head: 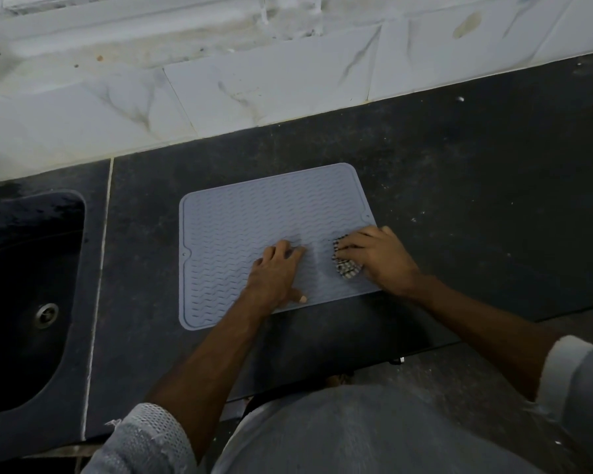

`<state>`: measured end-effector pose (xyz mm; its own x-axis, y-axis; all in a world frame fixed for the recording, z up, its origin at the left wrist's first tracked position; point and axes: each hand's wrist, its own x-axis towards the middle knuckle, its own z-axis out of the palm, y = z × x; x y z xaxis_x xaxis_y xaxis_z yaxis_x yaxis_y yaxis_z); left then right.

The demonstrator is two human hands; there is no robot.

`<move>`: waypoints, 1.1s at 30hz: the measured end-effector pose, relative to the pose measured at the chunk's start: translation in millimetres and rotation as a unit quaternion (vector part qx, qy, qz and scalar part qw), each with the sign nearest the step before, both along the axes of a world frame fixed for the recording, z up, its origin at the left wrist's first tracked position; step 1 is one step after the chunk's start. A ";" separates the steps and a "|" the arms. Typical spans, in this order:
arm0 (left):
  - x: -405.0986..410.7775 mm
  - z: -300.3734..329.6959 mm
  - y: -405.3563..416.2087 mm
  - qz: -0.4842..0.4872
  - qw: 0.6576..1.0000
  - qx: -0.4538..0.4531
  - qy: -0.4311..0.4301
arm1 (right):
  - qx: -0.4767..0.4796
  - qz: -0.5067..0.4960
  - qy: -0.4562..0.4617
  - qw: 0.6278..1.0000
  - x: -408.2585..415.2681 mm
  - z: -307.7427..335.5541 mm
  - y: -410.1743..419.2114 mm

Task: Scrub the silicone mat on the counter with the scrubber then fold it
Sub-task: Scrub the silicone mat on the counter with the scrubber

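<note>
One grey rectangular wave-ribbed silicone mat [254,234] lies flat on your dark stone worktop [459,186] — your left hand [274,273] presses it, fingers spread; your right hand [379,258] grips one checkered mesh scrubber [346,266].

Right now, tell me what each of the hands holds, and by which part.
Right hand grips the scrubber from above; left hand holds nothing, pressing the mat.

dark sink [21,302] with drain [47,315], marble-look wall tiles [254,90]
</note>
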<state>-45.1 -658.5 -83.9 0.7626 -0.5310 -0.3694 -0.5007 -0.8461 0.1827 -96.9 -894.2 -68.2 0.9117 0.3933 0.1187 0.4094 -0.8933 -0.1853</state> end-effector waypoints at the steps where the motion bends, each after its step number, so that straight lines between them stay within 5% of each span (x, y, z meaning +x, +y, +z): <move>1: 0.2 -0.4 0.2 0.000 1.000 0.002 0.000 | -0.003 0.028 -0.002 1.000 -1.0 -1.9 12.6; 4: 0.9 -1.8 1.5 -0.005 1.000 -0.001 -0.005 | -0.029 0.089 -0.002 0.996 -13.9 -11.0 26.0; 13: -0.6 -4.1 5.3 -0.009 1.000 -0.015 0.008 | -0.055 0.018 0.008 0.998 -31.5 -5.6 -36.1; 20: -3.9 -1.8 67.5 0.050 0.983 -0.158 0.074 | 0.013 0.036 -0.035 0.999 -20.4 -8.9 1.0; 27: -6.4 -8.7 121.6 0.051 0.994 -0.074 0.056 | -0.006 0.146 -0.030 0.989 -5.1 -17.0 89.9; 33: -4.2 -6.8 120.9 0.058 0.994 -0.070 0.057 | -0.037 0.151 -0.016 0.988 -13.9 -11.0 29.4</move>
